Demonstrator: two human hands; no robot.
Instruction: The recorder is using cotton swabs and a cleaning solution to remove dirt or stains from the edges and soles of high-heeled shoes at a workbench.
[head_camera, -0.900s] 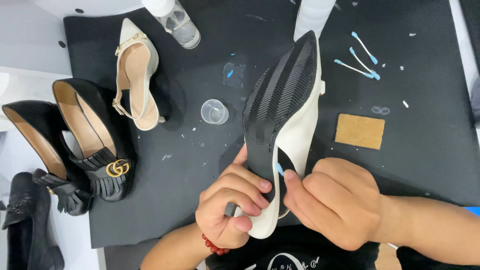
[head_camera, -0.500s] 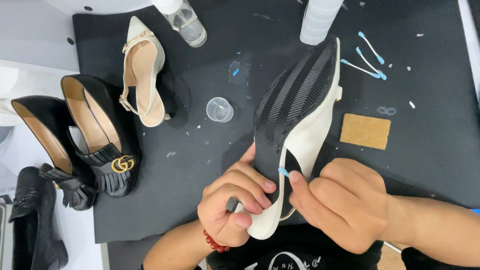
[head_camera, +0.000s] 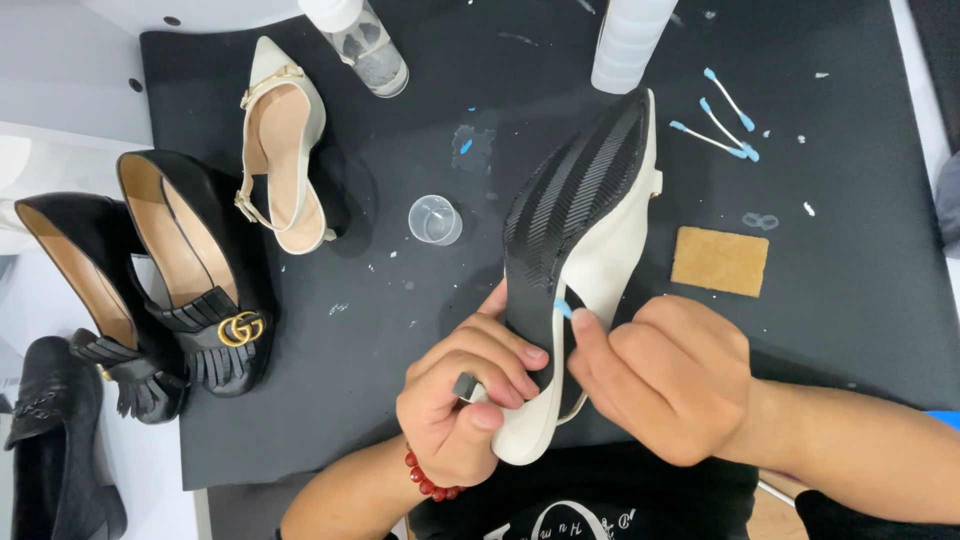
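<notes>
A cream pointed slingback shoe (head_camera: 620, 240) is held sole-up over a black mat (head_camera: 400, 320); a ribbed black rubber sole (head_camera: 575, 200) covers its front. My left hand (head_camera: 465, 395) grips the heel end, with a red bead bracelet (head_camera: 430, 480) on the wrist. My right hand (head_camera: 665, 375) pinches a blue-tipped cotton swab (head_camera: 563, 308) against the rear edge of the rubber sole. The matching cream shoe (head_camera: 285, 150) lies upright at the mat's far left.
Two black fringed pumps (head_camera: 195, 270) and another black shoe (head_camera: 55, 440) sit at the left. A small clear cup (head_camera: 435, 220), a tan sanding block (head_camera: 720, 262), several blue-tipped swabs (head_camera: 720, 120), a clear bottle (head_camera: 365, 45) and a white bottle (head_camera: 630, 40) lie on the mat.
The held shoe's toe has swung slightly to the right. Both hands keep their grip, with the swab still at the sole's rear edge.
</notes>
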